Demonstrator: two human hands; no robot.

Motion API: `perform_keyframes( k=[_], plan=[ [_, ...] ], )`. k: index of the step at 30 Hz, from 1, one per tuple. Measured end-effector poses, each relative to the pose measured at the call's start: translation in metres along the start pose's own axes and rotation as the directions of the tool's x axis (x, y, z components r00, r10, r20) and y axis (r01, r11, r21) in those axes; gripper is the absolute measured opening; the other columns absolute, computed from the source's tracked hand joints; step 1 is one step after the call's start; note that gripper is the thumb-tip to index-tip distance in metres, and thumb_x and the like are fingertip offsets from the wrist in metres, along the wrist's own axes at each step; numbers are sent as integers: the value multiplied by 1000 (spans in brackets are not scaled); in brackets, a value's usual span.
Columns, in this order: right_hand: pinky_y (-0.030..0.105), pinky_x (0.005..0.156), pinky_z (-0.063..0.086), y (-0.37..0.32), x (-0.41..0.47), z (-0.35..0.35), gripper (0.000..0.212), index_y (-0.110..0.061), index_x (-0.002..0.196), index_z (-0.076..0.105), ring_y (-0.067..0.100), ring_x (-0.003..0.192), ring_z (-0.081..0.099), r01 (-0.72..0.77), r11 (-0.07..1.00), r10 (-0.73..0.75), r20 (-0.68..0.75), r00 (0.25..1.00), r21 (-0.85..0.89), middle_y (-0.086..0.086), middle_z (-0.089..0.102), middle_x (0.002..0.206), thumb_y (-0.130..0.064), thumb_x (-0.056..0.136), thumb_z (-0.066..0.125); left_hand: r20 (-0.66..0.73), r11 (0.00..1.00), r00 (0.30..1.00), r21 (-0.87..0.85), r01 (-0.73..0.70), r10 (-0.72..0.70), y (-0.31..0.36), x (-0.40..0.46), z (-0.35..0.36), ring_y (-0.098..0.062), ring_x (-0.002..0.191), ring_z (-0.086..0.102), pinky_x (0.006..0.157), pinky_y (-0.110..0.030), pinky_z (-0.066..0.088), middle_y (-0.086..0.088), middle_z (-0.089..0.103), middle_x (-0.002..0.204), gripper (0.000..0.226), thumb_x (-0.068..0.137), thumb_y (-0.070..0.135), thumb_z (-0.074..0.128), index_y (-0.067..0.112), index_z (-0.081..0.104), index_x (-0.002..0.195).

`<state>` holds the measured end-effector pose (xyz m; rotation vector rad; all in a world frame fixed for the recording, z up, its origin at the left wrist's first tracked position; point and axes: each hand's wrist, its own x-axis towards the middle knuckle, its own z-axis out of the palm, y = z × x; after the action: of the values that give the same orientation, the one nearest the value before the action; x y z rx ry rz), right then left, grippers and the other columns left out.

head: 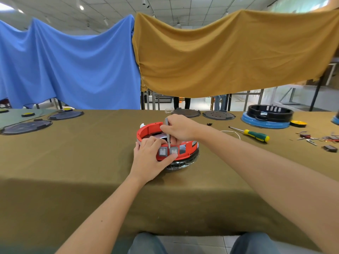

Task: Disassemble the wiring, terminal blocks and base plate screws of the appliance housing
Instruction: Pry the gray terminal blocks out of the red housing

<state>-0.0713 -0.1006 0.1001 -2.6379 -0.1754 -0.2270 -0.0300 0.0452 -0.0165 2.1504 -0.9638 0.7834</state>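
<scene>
A round red appliance housing (152, 128) sits on the olive-covered table (73, 162), on a shiny metal base. Its near wall carries two grey rocker switches (162, 151) and an empty rectangular opening. My left hand (150, 158) grips the housing's near-left wall, thumb under the switches. My right hand (178, 130) holds a thin grey tool (167, 132) upright, its tip down between the two switches. The inside of the housing is mostly hidden by my hands.
A green-and-yellow screwdriver (253, 135) and a white wire lie to the right. Removed switches and wiring (319, 141) lie at the far right. A black housing on a blue base (268, 116) and several dark round plates (27, 126) stand along the back.
</scene>
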Motion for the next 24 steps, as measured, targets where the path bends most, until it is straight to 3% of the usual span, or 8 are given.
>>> perform_keyframes(
  k=[3,6,10,15,21,24],
  plan=[
    [31,60,57,6,-12,3,28,-10,85,49,15,57,68,66,998,-65,-69,996,14,6,73,66,-31,104,46,19,1000,1000,2,8,-8,0,0,0,-8,107,41,110,-51,28,17,47,104,54,80,73,47,28,58,108],
    [37,62,57,6,-17,5,29,-14,83,48,23,64,70,92,996,-93,-67,993,-15,2,72,66,-33,104,47,22,1000,1000,11,8,-8,0,0,0,-12,112,43,112,-55,27,15,50,107,47,83,66,56,27,58,109],
    [32,61,55,3,-9,4,24,-9,84,48,19,58,68,39,999,-40,-45,998,-21,7,72,65,-23,103,44,19,1000,1000,-1,17,-17,2,-1,-1,-10,107,42,108,-55,30,16,48,104,50,81,69,52,27,58,108],
    [29,53,58,-5,6,1,28,2,85,59,25,55,69,-48,998,49,29,998,-51,14,72,65,-16,100,42,5,1000,1000,-8,13,-13,1,-1,0,-9,105,41,105,-57,32,14,50,104,44,83,60,64,25,59,108],
    [31,51,55,-8,13,0,36,-3,69,57,19,44,64,-60,995,64,45,997,-79,5,66,51,-16,99,44,6,1000,1000,-11,13,-13,2,0,-1,-7,103,39,106,-53,32,16,46,102,55,79,72,52,25,59,109],
    [30,55,58,0,1,1,31,-7,72,53,20,50,66,-10,999,12,-56,998,36,9,70,57,-16,100,44,2,1000,1000,-24,7,-7,0,0,-1,-3,101,35,107,-51,31,18,46,102,53,79,73,48,29,58,108]
  ],
)
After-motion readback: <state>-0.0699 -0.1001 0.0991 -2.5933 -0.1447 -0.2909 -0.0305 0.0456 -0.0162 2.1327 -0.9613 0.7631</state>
